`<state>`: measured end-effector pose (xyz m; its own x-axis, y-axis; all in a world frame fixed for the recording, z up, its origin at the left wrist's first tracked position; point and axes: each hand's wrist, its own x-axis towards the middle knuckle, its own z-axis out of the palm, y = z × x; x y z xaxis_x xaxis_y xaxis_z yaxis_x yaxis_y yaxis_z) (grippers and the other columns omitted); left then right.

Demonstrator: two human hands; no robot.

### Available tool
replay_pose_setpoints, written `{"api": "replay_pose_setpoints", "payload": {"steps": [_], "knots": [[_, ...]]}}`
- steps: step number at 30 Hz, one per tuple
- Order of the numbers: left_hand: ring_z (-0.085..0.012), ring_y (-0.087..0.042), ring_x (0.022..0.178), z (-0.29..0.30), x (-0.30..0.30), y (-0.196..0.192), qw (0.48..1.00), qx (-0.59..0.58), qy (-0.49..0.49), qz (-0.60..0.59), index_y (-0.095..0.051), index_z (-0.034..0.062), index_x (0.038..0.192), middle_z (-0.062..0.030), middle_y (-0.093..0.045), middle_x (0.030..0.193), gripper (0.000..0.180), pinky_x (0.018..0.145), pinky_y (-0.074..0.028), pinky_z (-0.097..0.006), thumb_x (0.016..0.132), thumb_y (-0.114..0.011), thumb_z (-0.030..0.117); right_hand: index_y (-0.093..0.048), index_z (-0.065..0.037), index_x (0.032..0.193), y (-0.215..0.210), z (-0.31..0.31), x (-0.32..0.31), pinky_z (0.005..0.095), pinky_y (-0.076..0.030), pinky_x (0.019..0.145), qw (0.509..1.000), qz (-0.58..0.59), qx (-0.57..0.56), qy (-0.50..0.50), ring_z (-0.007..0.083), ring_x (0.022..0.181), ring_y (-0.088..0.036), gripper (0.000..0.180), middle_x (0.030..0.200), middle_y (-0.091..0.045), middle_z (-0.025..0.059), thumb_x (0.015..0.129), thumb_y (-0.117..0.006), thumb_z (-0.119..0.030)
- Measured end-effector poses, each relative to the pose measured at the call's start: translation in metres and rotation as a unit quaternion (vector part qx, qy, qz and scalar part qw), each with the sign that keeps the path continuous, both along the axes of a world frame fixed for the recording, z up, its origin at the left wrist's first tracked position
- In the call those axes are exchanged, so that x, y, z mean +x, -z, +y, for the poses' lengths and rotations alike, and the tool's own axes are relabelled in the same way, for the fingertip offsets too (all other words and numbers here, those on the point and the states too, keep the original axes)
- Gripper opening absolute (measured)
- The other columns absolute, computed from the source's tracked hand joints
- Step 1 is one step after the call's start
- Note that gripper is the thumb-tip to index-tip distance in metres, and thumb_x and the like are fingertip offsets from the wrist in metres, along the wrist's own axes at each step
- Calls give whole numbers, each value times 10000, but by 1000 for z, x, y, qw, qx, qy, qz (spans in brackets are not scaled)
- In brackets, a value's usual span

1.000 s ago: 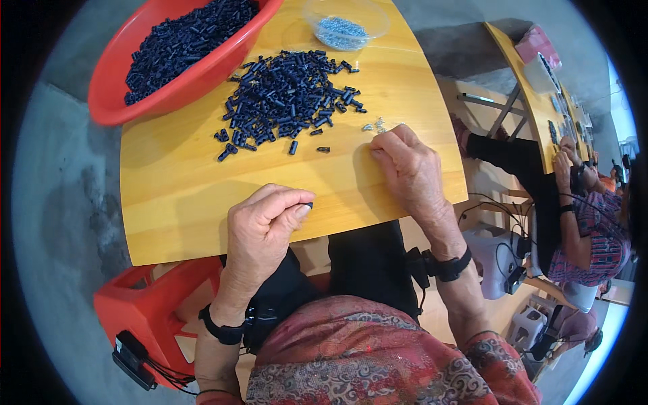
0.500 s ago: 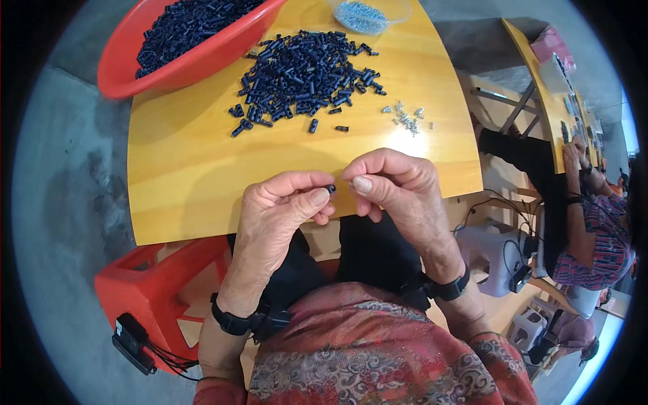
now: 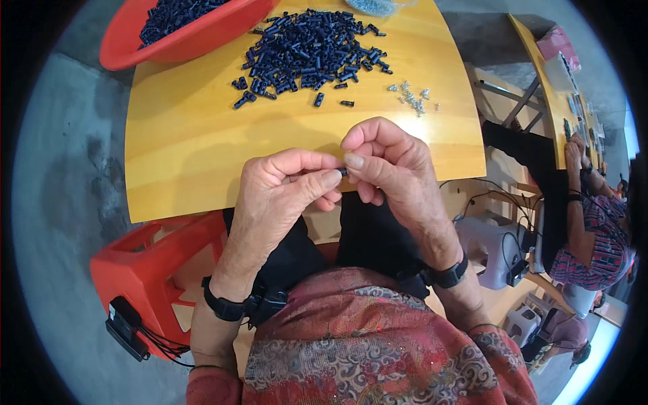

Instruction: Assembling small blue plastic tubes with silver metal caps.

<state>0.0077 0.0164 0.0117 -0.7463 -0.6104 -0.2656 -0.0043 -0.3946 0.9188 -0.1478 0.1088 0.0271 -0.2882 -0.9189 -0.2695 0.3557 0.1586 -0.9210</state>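
Note:
My left hand (image 3: 283,192) and my right hand (image 3: 391,169) meet at the near edge of a yellow wooden table (image 3: 189,135). Between the pinched fingertips of both hands sits one small dark blue plastic piece (image 3: 343,171), mostly hidden by the fingers. A heap of the same dark blue pieces (image 3: 310,50) lies on the table beyond the hands. To its right is a small scatter of tiny silver metal parts (image 3: 412,96).
A red bowl (image 3: 196,37) of dark blue pieces rests at the table's far left. A clear container (image 3: 371,5) stands at the far edge. A red stool (image 3: 152,270) is at my left. Another person (image 3: 594,223) sits at a second table (image 3: 547,74) on the right.
My right hand came back from the silver parts to meet my left hand. Both hands then drew closer to me, still pinched together on the small piece.

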Motion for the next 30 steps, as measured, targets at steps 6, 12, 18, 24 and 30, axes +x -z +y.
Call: {"api": "replay_pose_setpoints", "payload": {"steps": [6,12,18,24,30], "knots": [[-115,-630,627,-1,1,-5,1000,-10,13,-21,-660,-30,946,-89,-667,754,142,575,-521,-221,828,-678,46,-573,-37,948,-4,-2,0,155,-366,435,999,30,0,-25,18,536,-491,107,666,-567,-23,856,-625,-54],[-77,-622,612,3,2,0,999,-33,6,-17,-670,-24,933,-62,-666,749,108,551,-504,-185,851,-658,44,-573,-23,921,4,-3,6,191,-386,490,981,192,-15,-9,17,553,-463,103,641,-551,-31,836,-629,-39],[-84,-630,610,4,1,6,999,-38,-11,-28,-671,-24,916,-66,-670,750,93,538,-507,-189,846,-660,36,-573,-26,899,10,-7,7,234,-429,514,955,294,-33,-5,67,559,-530,93,611,-570,16,821,-623,-35],[-99,-643,625,6,0,9,999,-19,-34,-25,-666,-30,903,-81,-670,749,97,544,-526,-199,838,-671,42,-569,-37,896,8,-9,8,280,-459,511,921,384,-64,-3,147,559,-603,81,615,-591,68,826,-609,-36],[-110,-650,631,7,0,10,999,6,-52,-1,-660,-42,923,-84,-669,746,132,543,-533,-201,836,-676,56,-567,-38,923,11,-11,14,297,-472,508,873,471,-122,46,172,571,-624,124,630,-593,75,812,-614,-13]]}}
